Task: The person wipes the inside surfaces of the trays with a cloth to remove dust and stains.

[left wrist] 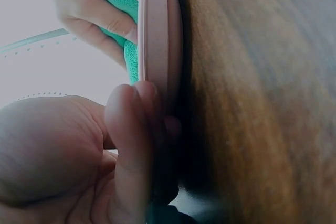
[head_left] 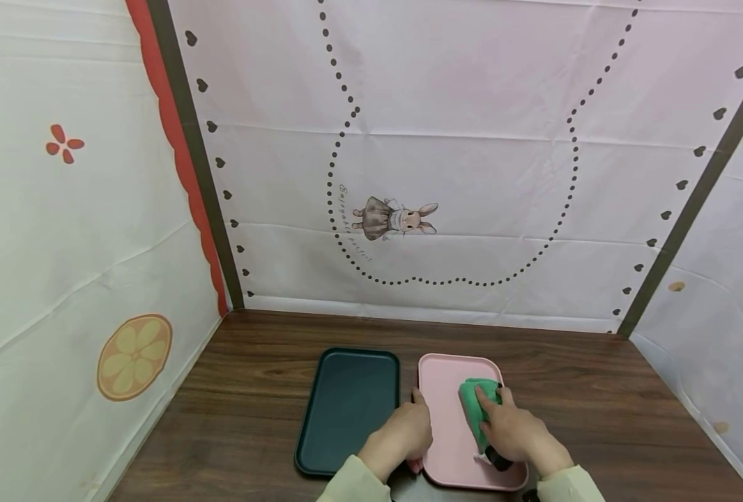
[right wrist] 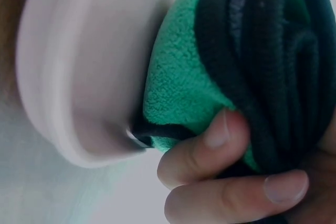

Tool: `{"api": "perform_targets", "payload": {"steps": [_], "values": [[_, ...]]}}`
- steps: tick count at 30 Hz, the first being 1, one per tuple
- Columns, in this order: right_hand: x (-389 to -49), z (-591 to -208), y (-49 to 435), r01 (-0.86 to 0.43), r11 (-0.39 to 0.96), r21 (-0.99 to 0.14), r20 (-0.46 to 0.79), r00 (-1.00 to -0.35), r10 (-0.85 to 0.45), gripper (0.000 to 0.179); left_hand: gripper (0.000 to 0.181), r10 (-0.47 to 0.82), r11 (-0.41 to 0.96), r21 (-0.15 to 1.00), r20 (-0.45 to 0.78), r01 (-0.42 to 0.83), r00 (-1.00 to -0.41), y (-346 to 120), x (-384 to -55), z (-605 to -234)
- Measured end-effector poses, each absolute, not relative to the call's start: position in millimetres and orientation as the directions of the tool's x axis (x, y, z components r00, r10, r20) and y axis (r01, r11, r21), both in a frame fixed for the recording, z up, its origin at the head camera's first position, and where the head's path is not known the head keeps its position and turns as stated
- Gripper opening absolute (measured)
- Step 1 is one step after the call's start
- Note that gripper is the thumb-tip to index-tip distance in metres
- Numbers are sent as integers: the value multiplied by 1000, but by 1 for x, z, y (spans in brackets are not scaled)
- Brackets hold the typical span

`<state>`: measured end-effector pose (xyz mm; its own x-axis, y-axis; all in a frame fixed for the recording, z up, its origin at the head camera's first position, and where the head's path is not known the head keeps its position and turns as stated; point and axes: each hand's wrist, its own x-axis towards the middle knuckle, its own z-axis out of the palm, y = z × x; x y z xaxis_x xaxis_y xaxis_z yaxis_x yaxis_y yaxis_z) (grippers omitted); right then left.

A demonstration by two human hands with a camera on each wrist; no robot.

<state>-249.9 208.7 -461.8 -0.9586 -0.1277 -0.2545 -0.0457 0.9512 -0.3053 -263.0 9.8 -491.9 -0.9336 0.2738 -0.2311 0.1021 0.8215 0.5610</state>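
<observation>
A pink tray point(head_left: 447, 418) lies on the wooden table. On its right part sits a folded green cloth point(head_left: 479, 411) with dark edging, thick and bunched in several layers at the near end in the right wrist view. My right hand point(head_left: 514, 427) grips this cloth from the right, fingers curled round it in the right wrist view point(right wrist: 226, 182). At the tray's left side, my left hand point(head_left: 408, 431) holds the rim, fingertips point(left wrist: 126, 98) against the edge in the left wrist view. Part of the cloth is hidden under my right hand.
Left of the pink tray lies a dark green tray point(head_left: 353, 411), close to my left hand. The brown table point(head_left: 252, 418) meets printed fabric walls point(head_left: 472, 174) at the back and both sides. A small white tag point(head_left: 481, 458) shows by the cloth.
</observation>
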Motion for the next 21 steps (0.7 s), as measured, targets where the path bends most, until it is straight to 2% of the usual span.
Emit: {"api": "perform_targets", "payload": {"steps": [11, 21], "values": [[-261, -457, 210, -49, 951, -304, -298, -944, -143, 65, 71, 274, 827, 547, -194, 128, -942, 9, -262, -491], [-268, -454, 210, -37, 948, -316, -337, -930, -148, 64, 74, 271, 822, 562, -240, 94, -932, 9, -263, -491]]}}
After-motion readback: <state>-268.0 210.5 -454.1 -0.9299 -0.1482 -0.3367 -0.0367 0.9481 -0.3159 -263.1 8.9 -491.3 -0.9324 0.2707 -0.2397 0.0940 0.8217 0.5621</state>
